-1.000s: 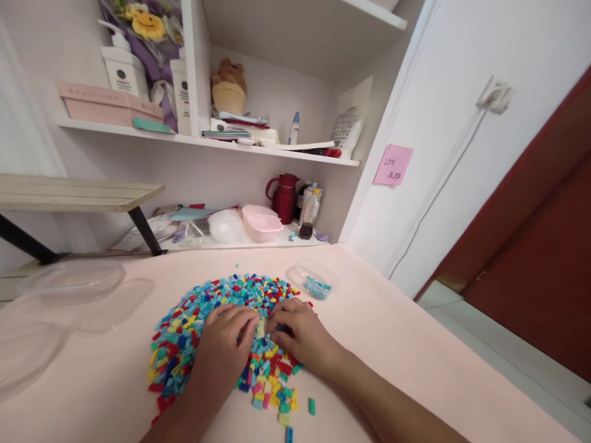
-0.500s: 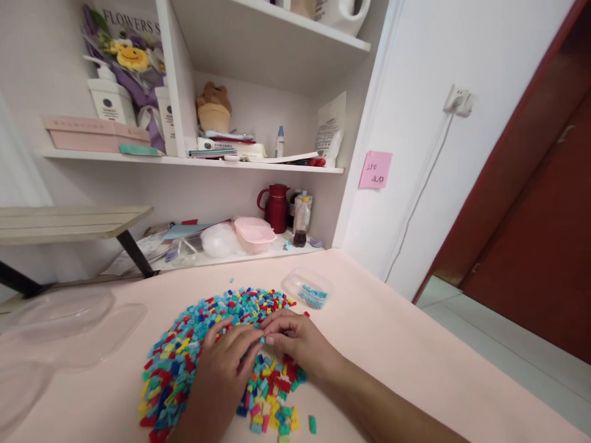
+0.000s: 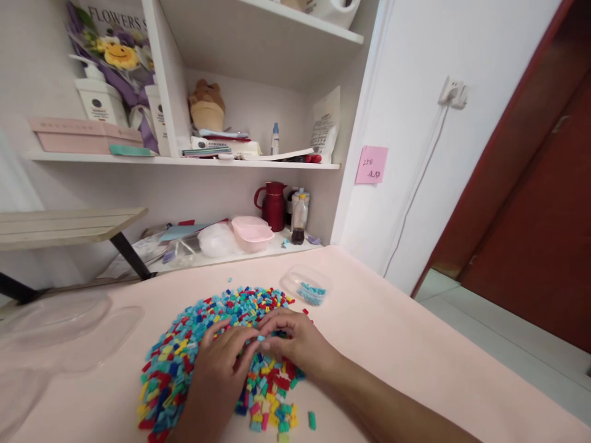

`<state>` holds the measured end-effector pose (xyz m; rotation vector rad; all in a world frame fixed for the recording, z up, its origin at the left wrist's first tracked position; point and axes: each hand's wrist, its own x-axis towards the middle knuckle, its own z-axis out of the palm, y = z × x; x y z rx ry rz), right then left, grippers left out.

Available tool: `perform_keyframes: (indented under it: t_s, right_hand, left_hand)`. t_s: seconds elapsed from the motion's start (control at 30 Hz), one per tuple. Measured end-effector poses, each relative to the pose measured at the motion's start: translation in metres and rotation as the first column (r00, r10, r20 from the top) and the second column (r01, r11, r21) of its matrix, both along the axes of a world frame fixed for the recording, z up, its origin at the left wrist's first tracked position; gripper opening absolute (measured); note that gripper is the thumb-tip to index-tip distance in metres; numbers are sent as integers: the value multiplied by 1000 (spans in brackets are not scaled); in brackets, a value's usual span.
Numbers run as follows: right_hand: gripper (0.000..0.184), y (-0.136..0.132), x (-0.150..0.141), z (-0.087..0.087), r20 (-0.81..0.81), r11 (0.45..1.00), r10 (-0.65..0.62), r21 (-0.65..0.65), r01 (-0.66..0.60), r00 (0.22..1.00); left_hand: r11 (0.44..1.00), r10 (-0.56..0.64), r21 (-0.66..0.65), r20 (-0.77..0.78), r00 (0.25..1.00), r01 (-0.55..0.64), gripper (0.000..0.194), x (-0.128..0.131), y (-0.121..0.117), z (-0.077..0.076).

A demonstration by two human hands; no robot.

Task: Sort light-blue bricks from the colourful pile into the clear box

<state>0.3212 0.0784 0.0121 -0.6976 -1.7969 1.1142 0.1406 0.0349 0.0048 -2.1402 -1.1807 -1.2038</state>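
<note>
A wide pile of small toy bricks in blue, red, yellow and green covers the middle of the pink tabletop. Over its right part, my left hand and my right hand meet at the fingertips. Pinched between them is a light blue brick, partly covered by the fingers. Both thumbs and index fingers touch or nearly touch it. Just beyond my right hand stands a clear plastic container with light blue bricks gathered at one end.
Transparent plastic containers lie at the left. One green brick rests apart near the front. Behind the table, a shelf holds a pink bowl, a red jug and a bottle with dark liquid. A wooden stand juts in from the left.
The view has shifted slightly. My hands stay together over the pile, with the light blue brick still between the fingertips and slightly more visible.
</note>
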Motion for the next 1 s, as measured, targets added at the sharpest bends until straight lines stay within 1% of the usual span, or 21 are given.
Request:
perform_keyframes:
  t_s: [0.07,0.13,0.2,0.23,0.27,0.3,0.37,0.43,0.47,0.53,0.6,0.7,0.77,0.8,0.83,0.87,0.9,0.93,1.0]
  right_hand:
    - [16,0,0,0,-4,999,-36,1,36,999]
    - [14,1,3,5,10,996,-88,31,88,996]
    - [9,5,11,14,36,979,-183,102,179,982]
    - [7,8,17,20,46,958,-251,153,241,967]
    - [6,12,25,26,50,927,-329,207,313,943]
    - [6,16,33,31,48,883,-415,263,390,908]
    - [7,25,48,38,42,766,-580,366,528,813]
    - [9,34,61,40,45,657,-698,437,614,715]
    - [10,38,66,39,51,616,-738,460,640,673]
    - [11,45,73,33,88,560,-792,497,663,604]
    - [13,50,78,26,159,535,-825,529,659,542]
    - [22,55,82,18,264,542,-835,542,642,483]
    - [26,55,82,17,274,552,-830,528,645,486]
    - [27,54,80,18,258,556,-826,520,648,502]
    - [27,52,78,19,233,565,-816,515,644,529]
    - [27,48,75,21,205,586,-794,513,628,573]
    - [26,44,70,22,183,620,-755,511,596,629]
    - [25,39,64,23,177,669,-698,507,544,693]
    - [22,28,50,22,209,776,-550,487,401,809]
  left_hand:
    - [1000,0,6,-10,1000,0,12,1,0,2]
    - [999,17,30,-6,1000,-16,16,1,0,3]
    - [997,50,54,14,999,-50,19,-1,1,4]
    - [995,69,64,27,997,-71,20,-2,2,4]
    - [994,85,72,37,996,-88,21,-4,2,3]
    - [992,97,75,40,994,-100,22,-5,3,2]
    - [992,103,71,32,994,-105,22,-9,5,-1]
    - [993,99,69,24,995,-101,21,-11,6,-4]
    - [993,100,68,21,995,-101,21,-12,6,-4]
    - [991,110,79,25,994,-111,20,-12,6,-4]
    - [987,127,94,43,991,-130,18,-11,5,-1]
    - [982,147,106,89,985,-156,16,-9,3,5]
    - [981,153,98,113,982,-164,16,-7,3,7]
    - [981,153,97,121,981,-165,16,-6,2,7]
    - [982,150,96,126,981,-162,16,-5,2,7]
    - [983,144,94,129,981,-157,16,-5,2,6]
    - [985,139,86,131,982,-151,17,-4,2,5]
    - [987,134,73,134,982,-145,17,-4,2,4]
    - [990,130,41,143,981,-137,18,-4,2,2]
